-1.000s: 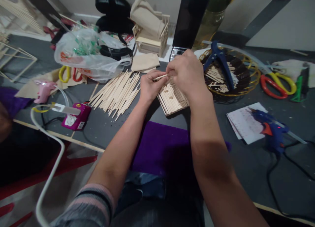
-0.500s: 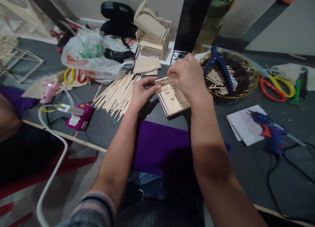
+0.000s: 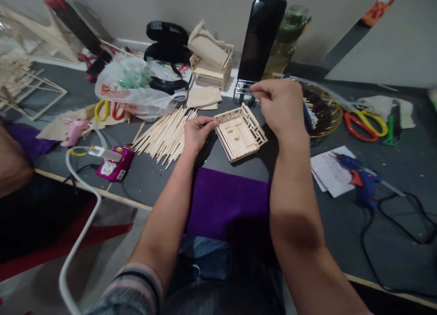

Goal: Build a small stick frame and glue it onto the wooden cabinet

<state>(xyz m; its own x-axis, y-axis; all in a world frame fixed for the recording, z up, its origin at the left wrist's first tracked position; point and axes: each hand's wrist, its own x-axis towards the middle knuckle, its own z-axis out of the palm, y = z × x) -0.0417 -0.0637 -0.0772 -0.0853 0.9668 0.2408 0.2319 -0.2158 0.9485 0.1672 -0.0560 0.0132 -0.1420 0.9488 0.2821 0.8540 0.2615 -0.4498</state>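
Observation:
A small model of thin wooden sticks point(image 3: 238, 137), with a slatted floor and low railings along its back and right sides, rests on the dark table. At its back left corner my left hand point(image 3: 196, 135) pinches the railing between thumb and fingers. My right hand point(image 3: 282, 106) is raised to the right of the model, apart from it, fingers pinched together; whatever they hold is too small to make out. Loose wooden sticks point(image 3: 164, 135) lie in a pile left of my left hand. Nearer me, a purple cloth point(image 3: 227, 201) hangs over the table's edge.
A phone point(image 3: 262, 39) leans in a wire stand behind my right hand. Rightward are a gold-rimmed basket point(image 3: 336, 121), scissors point(image 3: 360, 127), and a blue glue gun point(image 3: 368, 183) with its cord. Leftward lie a plastic bag point(image 3: 136, 99), a pink glue gun point(image 3: 75, 130) and a magenta box point(image 3: 116, 164).
My right hand has lifted off the model and moved right, uncovering its right railing. My left hand stays at the corner. The view has tilted slightly upward.

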